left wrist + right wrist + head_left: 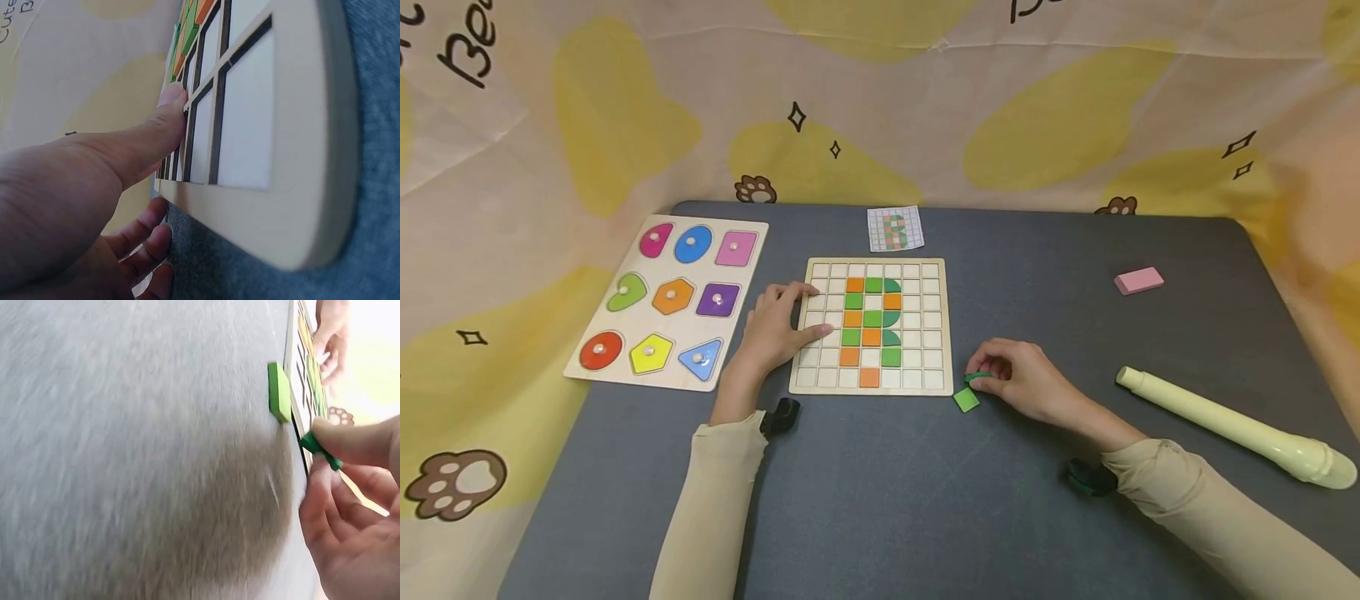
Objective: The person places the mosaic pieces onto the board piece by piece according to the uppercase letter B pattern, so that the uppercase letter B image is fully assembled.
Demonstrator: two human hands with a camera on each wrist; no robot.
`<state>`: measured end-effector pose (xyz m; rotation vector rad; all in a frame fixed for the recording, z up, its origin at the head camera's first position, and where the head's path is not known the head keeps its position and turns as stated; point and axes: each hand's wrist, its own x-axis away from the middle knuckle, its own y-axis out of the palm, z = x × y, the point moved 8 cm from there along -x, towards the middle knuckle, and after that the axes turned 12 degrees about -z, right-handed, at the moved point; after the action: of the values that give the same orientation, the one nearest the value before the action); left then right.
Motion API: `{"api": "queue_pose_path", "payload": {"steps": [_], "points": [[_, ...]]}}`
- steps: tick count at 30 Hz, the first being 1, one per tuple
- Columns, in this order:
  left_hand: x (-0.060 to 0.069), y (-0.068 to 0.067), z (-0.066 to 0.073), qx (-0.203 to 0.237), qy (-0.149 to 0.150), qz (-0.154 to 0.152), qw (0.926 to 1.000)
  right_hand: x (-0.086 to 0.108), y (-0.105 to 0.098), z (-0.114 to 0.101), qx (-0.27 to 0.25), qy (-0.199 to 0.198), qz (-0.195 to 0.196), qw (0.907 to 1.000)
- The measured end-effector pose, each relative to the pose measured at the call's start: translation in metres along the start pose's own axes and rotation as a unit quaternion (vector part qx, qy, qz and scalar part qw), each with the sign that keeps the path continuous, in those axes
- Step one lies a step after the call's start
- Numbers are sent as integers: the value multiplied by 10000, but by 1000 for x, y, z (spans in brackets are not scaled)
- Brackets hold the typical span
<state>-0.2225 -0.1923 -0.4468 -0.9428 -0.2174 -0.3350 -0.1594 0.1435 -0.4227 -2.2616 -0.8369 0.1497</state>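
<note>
A wooden grid board [931, 386] lies on the table, with orange, light green and dark green pieces set in its middle columns. My left hand [772, 327] rests at its left edge, the straight thumb [140, 140] pressing on the grid. The index fingertip touches the board farther up that edge; the other fingers hang beside it. Off the lower right corner, my right hand [1026, 379] pinches a dark green tile [320, 452] between thumb and index finger; its full outline is hidden. A light green square tile [966, 400] lies on the table just below those fingers.
A small printed pattern card [895, 229] lies behind the board. To the left is a shape puzzle [688, 283] with knobbed pieces. A pink block [1138, 281] and a pale yellow tube [1232, 425] lie at the right. Patterned cloth [880, 100] hangs behind the table.
</note>
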Motion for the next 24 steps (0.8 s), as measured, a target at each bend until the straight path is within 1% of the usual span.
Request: {"api": "queue_pose_path", "payload": {"steps": [5, 7, 11, 14, 17, 19, 24], "points": [[0, 0, 0, -2, 18, -6, 10000, -8, 9, -8, 45, 94, 4, 9999], [0, 0, 0, -3, 5, -11, 10000, -13, 13, -10, -50, 164, 65, 9998], [0, 1, -1, 11, -49, -17, 10000, -23, 19, -14, -630, 298, 269, 9972], [0, 2, -1, 13, -59, -18, 10000, -31, 24, -18, -1121, 281, 311, 9928], [0, 1, -1, 26, -41, 2, 10000, -38, 31, -24, -1340, 207, 285, 9904], [0, 1, -1, 42, -23, 14, 10000, -42, 36, -28, -1329, 169, 247, 9907], [1, 0, 0, 36, 9, 20, 10000, -54, 46, -35, -1008, 176, 192, 9946]]}}
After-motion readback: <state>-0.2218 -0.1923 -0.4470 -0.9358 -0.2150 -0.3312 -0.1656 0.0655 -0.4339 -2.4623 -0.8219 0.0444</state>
